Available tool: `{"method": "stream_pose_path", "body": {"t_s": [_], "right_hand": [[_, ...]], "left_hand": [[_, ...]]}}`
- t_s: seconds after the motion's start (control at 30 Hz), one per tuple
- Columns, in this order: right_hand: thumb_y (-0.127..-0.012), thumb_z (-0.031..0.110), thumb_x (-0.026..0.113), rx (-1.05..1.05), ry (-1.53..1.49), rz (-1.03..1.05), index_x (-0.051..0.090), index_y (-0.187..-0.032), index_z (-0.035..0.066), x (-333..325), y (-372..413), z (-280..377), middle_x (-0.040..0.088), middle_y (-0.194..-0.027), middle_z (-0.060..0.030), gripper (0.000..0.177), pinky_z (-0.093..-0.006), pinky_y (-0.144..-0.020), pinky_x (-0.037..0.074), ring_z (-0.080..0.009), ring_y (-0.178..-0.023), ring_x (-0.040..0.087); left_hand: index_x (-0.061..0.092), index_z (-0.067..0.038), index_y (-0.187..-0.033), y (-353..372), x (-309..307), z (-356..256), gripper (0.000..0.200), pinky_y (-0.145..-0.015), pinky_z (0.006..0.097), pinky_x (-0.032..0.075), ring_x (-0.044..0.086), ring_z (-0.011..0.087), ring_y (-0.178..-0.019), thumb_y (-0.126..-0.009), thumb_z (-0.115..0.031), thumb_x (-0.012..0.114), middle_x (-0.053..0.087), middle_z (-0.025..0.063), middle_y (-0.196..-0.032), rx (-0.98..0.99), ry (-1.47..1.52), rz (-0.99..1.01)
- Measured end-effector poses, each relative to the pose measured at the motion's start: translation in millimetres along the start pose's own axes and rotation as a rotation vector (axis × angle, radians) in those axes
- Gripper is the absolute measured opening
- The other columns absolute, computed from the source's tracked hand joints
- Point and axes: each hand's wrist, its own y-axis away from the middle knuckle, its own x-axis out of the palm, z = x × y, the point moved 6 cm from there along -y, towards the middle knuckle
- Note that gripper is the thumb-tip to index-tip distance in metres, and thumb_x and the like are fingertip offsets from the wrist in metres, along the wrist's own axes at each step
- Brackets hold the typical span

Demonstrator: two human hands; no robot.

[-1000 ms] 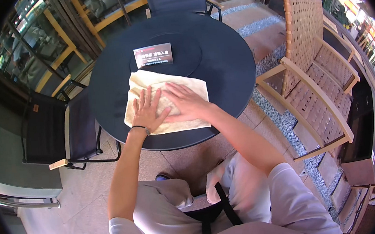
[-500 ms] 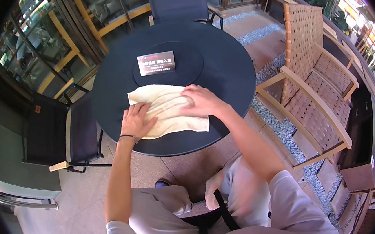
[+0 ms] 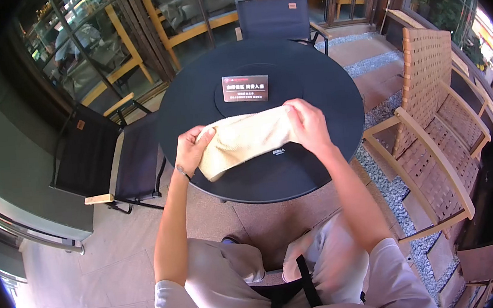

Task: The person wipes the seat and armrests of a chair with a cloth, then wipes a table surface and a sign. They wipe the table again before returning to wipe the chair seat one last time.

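A cream cloth (image 3: 245,139) is stretched between my two hands above the near half of a round black table (image 3: 335,86). Its left end is pinched by my left hand (image 3: 192,149), which has a bracelet at the wrist. At the upper right corner of the cloth, my right hand (image 3: 309,125) is closed on the fabric. The cloth's left part hangs down toward the table edge. A small sign (image 3: 245,89) with printed writing stands on the table just beyond the cloth.
Black chairs stand at the left (image 3: 136,152) and behind the table (image 3: 273,21). A woven chair with a wooden frame (image 3: 430,154) is on the right, over tiles and gravel strips (image 3: 389,185). Glass doors (image 3: 185,11) line the back.
Both hands have gone from resting on the spread cloth to gripping its ends. The cloth is lifted and narrower, showing white lettering on the table. The view has shifted, moving the table rightward.
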Motion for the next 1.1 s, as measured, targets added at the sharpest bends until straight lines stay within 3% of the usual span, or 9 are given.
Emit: {"method": "stream_pose_path", "body": {"t_s": [0.2,0.3,0.37,0.53,0.63,0.7,0.87,1.0,1.1], "right_hand": [[-0.093,0.016,0.061,0.048,-0.109,0.064,0.065,-0.094,0.001,3,-1,-4,0.070,-0.090,-0.0174,0.017,-0.0407,-0.069,0.053,-0.0357,-0.079,0.069],[-0.090,0.019,0.064,0.163,0.121,0.214,0.067,-0.097,0.003,26,11,-29,0.069,-0.089,-0.0172,0.018,-0.0427,-0.072,0.053,-0.0352,-0.082,0.068],[-0.087,0.022,0.065,0.104,0.477,0.306,0.066,-0.107,0.003,46,33,-54,0.062,-0.105,-0.0146,0.027,-0.0442,-0.090,0.048,-0.0328,-0.102,0.060],[-0.086,0.030,0.066,-0.091,0.374,0.324,0.055,-0.129,0.002,69,45,-39,0.051,-0.134,-0.0219,0.052,-0.0469,-0.102,0.043,-0.0360,-0.124,0.051],[-0.089,0.047,0.062,-0.219,0.302,0.397,0.042,-0.143,0.004,103,66,-29,0.035,-0.150,-0.0267,0.071,-0.0539,-0.113,0.030,-0.0473,-0.136,0.036],[-0.094,0.060,0.047,-0.102,0.440,0.595,0.034,-0.151,0.017,120,86,-28,0.025,-0.157,-0.0213,0.073,-0.0634,-0.114,0.016,-0.0456,-0.144,0.023],[-0.095,0.067,0.035,-0.079,0.492,0.681,0.030,-0.155,0.028,115,82,-31,0.019,-0.162,-0.0127,0.071,-0.0630,-0.116,0.011,-0.0361,-0.149,0.017],[-0.096,0.066,0.034,0.042,0.588,0.591,0.034,-0.153,0.026,128,70,-20,0.020,-0.162,-0.0116,0.070,-0.0638,-0.116,0.010,-0.0338,-0.150,0.015],[-0.097,0.062,0.033,0.058,0.596,0.589,0.034,-0.152,0.025,127,68,-15,0.021,-0.162,-0.0115,0.066,-0.0645,-0.116,0.010,-0.0331,-0.150,0.016]], "left_hand": [[0.070,-0.002,-0.102,6,-6,0,0.028,-0.067,0.0232,0.052,0.063,0.0052,-0.074,-0.093,-0.029,0.069,0.070,-0.0006,-0.084,-0.100,0.158,0.074],[0.071,-0.005,-0.101,1,-20,16,0.028,-0.065,0.0272,0.053,0.066,0.0120,-0.069,-0.089,-0.030,0.073,0.072,0.0030,-0.081,-0.014,-0.574,-0.066],[0.069,-0.009,-0.109,12,-17,24,0.030,-0.082,0.0406,0.053,0.067,0.0305,-0.094,-0.082,-0.023,0.072,0.069,0.0119,-0.105,0.119,-1.105,-0.244],[0.064,-0.009,-0.122,12,28,32,0.042,-0.100,0.0457,0.045,0.056,0.0359,-0.119,-0.085,-0.030,0.069,0.058,0.0164,-0.130,0.298,-1.014,-0.050],[0.050,-0.013,-0.141,27,71,42,0.058,-0.113,0.0536,0.028,0.033,0.0404,-0.140,-0.090,-0.041,0.060,0.035,0.0178,-0.152,0.355,-1.253,0.081],[0.038,-0.021,-0.151,22,78,78,0.068,-0.116,0.0628,0.010,0.013,0.0420,-0.148,-0.094,-0.056,0.047,0.017,0.0162,-0.161,0.194,-1.415,0.158],[0.038,-0.025,-0.151,21,76,53,0.067,-0.115,0.0661,0.002,0.015,0.0437,-0.148,-0.094,-0.058,0.045,0.024,0.0159,-0.160,0.211,-1.377,0.173],[0.044,-0.024,-0.147,19,65,58,0.059,-0.114,0.0661,0.013,0.021,0.0460,-0.145,-0.095,-0.051,0.047,0.026,0.0250,-0.156,0.273,-1.401,-0.072],[0.038,-0.019,-0.150,20,62,68,0.063,-0.116,0.0617,0.013,0.020,0.0440,-0.146,-0.096,-0.050,0.046,0.024,0.0250,-0.157,0.133,-1.307,0.039]]}}
